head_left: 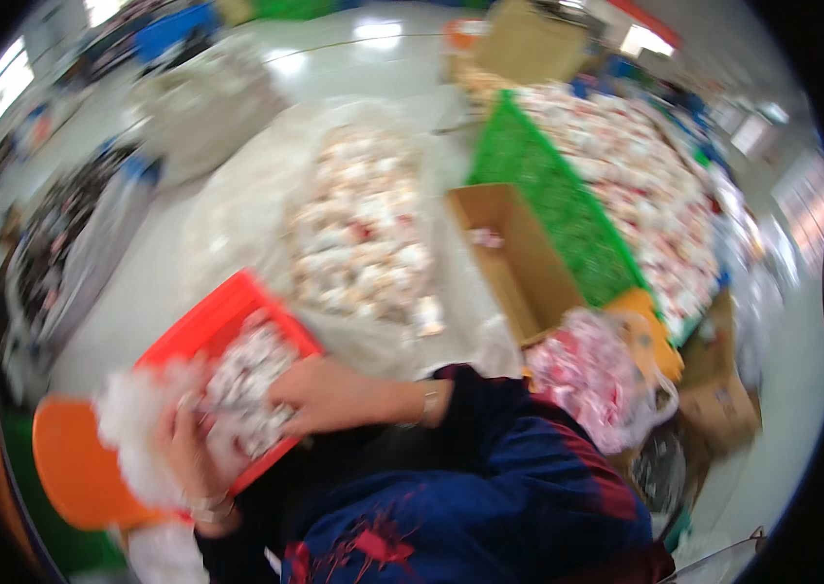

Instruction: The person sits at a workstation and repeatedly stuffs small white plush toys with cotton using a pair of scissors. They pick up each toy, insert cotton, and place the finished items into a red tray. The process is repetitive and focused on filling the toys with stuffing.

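A red plastic tub [188, 323] sits tilted at my lap and holds many small white pieces [248, 375]. A white fluffy mass [139, 414] bulges over its left side. My left hand [188, 453] is between that mass and the pieces, its fingers drawn together at the tips. Above the tub's near right side, my right hand [322, 394] reaches in from the right with curled fingers. Its fingertips go down among the white pieces. Motion blur and the fingers themselves hide what either hand grips.
Ahead on the floor, a plastic sheet [241, 200] bears a heap of whitish pieces [363, 224]. To the right are a cardboard box [529, 282], a green crate [548, 195] and a bag of pink pieces [587, 375]. An orange seat [71, 462] stands at left.
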The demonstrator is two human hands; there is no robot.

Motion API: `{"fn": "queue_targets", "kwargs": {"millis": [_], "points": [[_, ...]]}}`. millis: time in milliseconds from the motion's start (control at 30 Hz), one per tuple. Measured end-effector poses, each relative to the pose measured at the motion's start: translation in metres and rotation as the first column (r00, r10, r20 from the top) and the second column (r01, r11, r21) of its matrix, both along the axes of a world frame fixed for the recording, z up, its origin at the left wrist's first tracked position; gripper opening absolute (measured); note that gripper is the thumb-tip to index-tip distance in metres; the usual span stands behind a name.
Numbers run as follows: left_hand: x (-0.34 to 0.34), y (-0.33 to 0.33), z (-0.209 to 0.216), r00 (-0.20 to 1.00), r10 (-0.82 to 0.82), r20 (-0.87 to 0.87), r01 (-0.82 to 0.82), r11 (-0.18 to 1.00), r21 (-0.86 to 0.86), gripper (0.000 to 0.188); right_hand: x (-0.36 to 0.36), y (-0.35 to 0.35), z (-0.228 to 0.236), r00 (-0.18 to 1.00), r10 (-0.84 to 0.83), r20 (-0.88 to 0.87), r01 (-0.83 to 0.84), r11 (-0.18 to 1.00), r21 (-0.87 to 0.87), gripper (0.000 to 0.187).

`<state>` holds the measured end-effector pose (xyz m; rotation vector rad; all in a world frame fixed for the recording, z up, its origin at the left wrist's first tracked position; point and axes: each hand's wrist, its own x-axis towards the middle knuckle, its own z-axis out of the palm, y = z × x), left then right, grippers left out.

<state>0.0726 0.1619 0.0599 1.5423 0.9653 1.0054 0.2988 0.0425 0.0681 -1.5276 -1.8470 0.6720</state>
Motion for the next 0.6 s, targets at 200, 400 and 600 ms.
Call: {"fn": "queue_targets", "kwargs": {"millis": [200, 400, 600], "points": [[0.021, -0.009, 0.007, 0.877, 0.079, 0.474, 0.179, 0.862, -0.474, 0.022, -0.004, -0.004, 0.012, 0.996, -0.087, -0.024, 0.087, 0.996, -0.023, 0.03], [0.01, -0.01, 0.008, 0.855, 0.124, 0.503, 0.165, 0.855, -0.491, 0.025, -0.012, 0.01, 0.02, 0.995, -0.045, -0.091, 0.023, 0.974, -0.226, 0.027], [0.007, -0.007, 0.002, 0.86, 0.119, 0.495, 0.151, 0.869, -0.471, 0.023, -0.012, 0.013, 0.023, 0.992, -0.021, -0.121, -0.015, 0.958, -0.288, 0.026]]}}
